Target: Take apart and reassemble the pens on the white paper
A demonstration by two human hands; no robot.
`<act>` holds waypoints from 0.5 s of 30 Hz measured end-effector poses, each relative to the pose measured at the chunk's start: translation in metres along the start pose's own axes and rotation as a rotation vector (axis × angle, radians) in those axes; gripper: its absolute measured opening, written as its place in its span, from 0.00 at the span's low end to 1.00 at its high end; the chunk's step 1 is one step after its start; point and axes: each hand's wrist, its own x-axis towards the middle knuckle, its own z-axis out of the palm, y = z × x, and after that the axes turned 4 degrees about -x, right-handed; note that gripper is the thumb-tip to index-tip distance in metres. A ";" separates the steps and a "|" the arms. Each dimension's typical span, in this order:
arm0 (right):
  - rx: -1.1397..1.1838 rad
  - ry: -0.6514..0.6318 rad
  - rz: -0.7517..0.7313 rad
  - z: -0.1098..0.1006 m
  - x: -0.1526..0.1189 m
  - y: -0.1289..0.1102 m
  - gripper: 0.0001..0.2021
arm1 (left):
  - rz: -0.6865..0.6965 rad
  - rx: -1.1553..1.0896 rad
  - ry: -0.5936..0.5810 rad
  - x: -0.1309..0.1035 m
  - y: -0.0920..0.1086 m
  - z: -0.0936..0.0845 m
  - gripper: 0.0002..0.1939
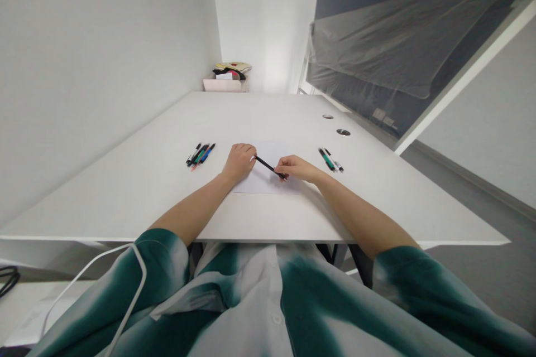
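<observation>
Pen [267, 164] bridged between two hands: steady it at the right, guide it at the left

The white table [268, 217] spreads across the middle of the frame and gives firm support, so the forearms do well to rest their weight along it. On it, at the centre of the frame, lies a sheet of paper [257, 184]; a light touch should stop it sliding or creasing.

The left hand [240, 159] rests low over the paper's left part, its fingers curled in. They meet the pen's upper-left end, but I cannot tell whether they pinch it. The right hand [293, 167], over the paper's right part, grips the pen near its lower-right end between thumb and fingers.

The left pens [201, 155] lie bunched left of centre, and the right pens [328, 160] lie right of centre. Both sets are well apart from the fingers; elbows and wrists are best moved without sweeping towards them.

The pen itself is slim and black, slanting down to the right above the paper. Such a thin barrel will probably roll if held loosely, so a firm pinch at the right, with any pull or twist along the barrel's own line, should work best.
</observation>
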 end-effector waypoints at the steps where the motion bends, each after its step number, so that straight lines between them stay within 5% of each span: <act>1: -0.044 0.007 -0.003 0.002 0.001 0.000 0.14 | -0.001 -0.001 0.000 0.000 0.000 0.000 0.08; 8: -0.426 0.075 -0.113 0.015 -0.001 -0.006 0.11 | 0.020 -0.016 0.010 0.000 0.001 0.002 0.08; 15: -0.546 0.100 -0.150 0.018 0.001 -0.008 0.11 | 0.008 -0.035 0.017 -0.001 0.001 0.003 0.14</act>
